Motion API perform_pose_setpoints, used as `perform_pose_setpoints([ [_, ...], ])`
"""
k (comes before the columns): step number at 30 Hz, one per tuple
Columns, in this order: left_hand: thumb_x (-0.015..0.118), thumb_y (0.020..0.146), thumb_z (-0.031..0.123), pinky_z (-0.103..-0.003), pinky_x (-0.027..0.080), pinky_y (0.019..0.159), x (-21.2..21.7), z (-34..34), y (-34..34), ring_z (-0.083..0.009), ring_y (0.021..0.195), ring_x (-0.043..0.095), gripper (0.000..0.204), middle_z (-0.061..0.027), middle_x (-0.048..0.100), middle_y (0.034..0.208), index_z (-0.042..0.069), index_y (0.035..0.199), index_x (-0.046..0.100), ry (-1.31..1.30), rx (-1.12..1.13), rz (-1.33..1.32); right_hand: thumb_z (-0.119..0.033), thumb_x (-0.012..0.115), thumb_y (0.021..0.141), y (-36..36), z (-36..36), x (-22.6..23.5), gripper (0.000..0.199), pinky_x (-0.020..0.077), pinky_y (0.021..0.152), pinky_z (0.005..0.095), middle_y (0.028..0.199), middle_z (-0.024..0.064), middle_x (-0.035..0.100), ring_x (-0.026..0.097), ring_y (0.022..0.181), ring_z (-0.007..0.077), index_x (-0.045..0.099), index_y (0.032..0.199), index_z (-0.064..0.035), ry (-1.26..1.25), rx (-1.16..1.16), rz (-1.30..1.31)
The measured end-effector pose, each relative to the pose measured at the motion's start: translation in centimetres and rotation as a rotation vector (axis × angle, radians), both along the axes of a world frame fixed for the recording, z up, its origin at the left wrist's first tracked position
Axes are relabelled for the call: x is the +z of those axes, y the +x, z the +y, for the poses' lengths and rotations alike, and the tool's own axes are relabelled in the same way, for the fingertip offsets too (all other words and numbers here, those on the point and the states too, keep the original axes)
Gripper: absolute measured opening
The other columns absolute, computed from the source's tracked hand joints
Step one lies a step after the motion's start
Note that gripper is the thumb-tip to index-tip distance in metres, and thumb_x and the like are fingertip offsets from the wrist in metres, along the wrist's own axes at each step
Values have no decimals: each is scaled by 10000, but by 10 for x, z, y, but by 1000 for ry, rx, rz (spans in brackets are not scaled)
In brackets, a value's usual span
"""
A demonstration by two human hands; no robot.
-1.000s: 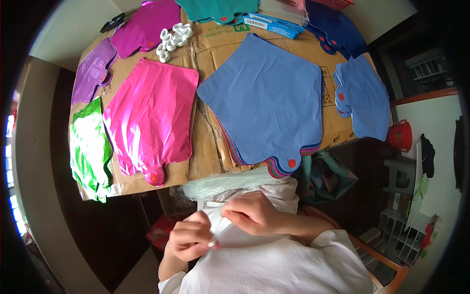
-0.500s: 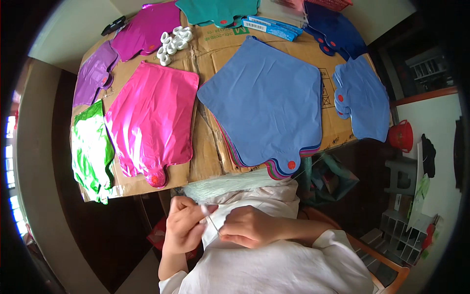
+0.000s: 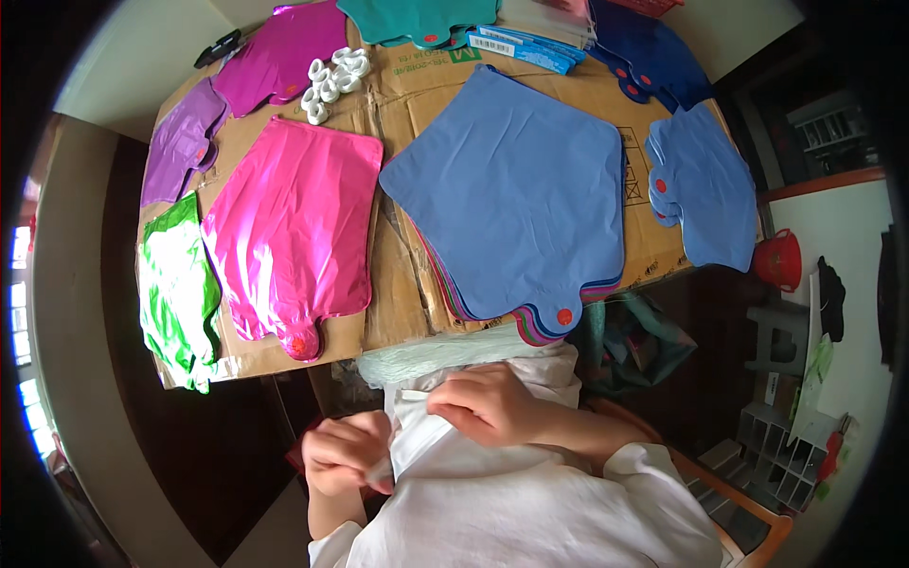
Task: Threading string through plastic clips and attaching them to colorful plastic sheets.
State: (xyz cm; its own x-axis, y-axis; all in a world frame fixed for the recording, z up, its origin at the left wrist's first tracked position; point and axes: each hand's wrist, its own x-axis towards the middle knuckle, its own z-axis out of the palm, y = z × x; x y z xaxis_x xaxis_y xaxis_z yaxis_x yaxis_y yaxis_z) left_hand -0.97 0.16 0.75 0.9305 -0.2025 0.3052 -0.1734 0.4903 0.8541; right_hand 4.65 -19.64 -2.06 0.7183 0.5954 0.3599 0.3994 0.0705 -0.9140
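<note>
My left hand [image 3: 346, 456] and my right hand [image 3: 485, 407] are close together over my lap, just below the table's near edge. Both have their fingers pinched on a white, thin, cloth-like piece [image 3: 417, 431] that stretches between them; what it is I cannot tell. A pale green bundle [image 3: 440, 348] lies right above the hands at the table edge. On the table beyond it are a flat pink foil balloon [image 3: 284, 222] and a stack of flat blue foil balloons [image 3: 516, 185].
Cardboard [image 3: 402, 104] covers the table. Green [image 3: 175, 284], purple [image 3: 180, 142], magenta [image 3: 284, 52], teal [image 3: 417, 14] and dark blue [image 3: 653, 57] balloons lie around it, with white clips [image 3: 331, 80]. A red bucket [image 3: 778, 258] and a dark bag [image 3: 625, 341] sit at the right.
The hands were pressed together, then the left one pulled away to the left. Now the left hand is lower and the right hand has moved up toward the green bundle.
</note>
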Motion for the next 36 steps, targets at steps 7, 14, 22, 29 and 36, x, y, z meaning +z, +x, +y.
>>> perform_pose_setpoints([
  [7, 605, 678, 71, -323, 385, 622, -3, 2, 7, -209, 659, 461, 96, -86, 617, 669, -13, 717, 629, 554, 17, -57, -36, 621, 757, 1, -12, 23, 51, 382, 443, 315, 590, 38, 522, 512, 481, 190, 587, 788, -58, 61, 106, 63],
  [14, 603, 630, -31, -315, 375, 629, 3, -13, 12, -222, 639, 451, 196, -58, 598, 690, 34, 805, 663, 1074, 256, -112, -27, 618, 739, -9, -7, 17, 76, 420, 488, 305, 644, 43, 553, 555, 530, 203, 597, 798, -71, 6, 145, 9],
  [22, 561, 645, -79, -308, 379, 654, -2, -23, 6, -186, 679, 442, 218, -36, 627, 746, 32, 805, 657, 969, 258, -50, -21, 598, 741, -13, -4, 12, 47, 405, 460, 335, 641, 45, 568, 546, 518, 215, 590, 777, -50, -20, 126, 21],
  [29, 548, 686, 8, -312, 369, 685, -9, -20, 6, -181, 664, 442, 175, -67, 636, 710, -23, 823, 653, 593, 335, 20, -25, 616, 741, -16, -1, 2, 45, 389, 444, 321, 621, 46, 558, 523, 486, 211, 590, 767, -50, -55, 73, -40],
  [36, 556, 709, 13, -325, 387, 637, -6, -16, 4, -196, 661, 458, 96, -83, 635, 707, -32, 758, 626, 295, 95, 20, -4, 599, 731, -10, 0, 3, 55, 398, 451, 320, 581, 47, 524, 517, 475, 201, 581, 760, -48, -48, -18, -4],
])
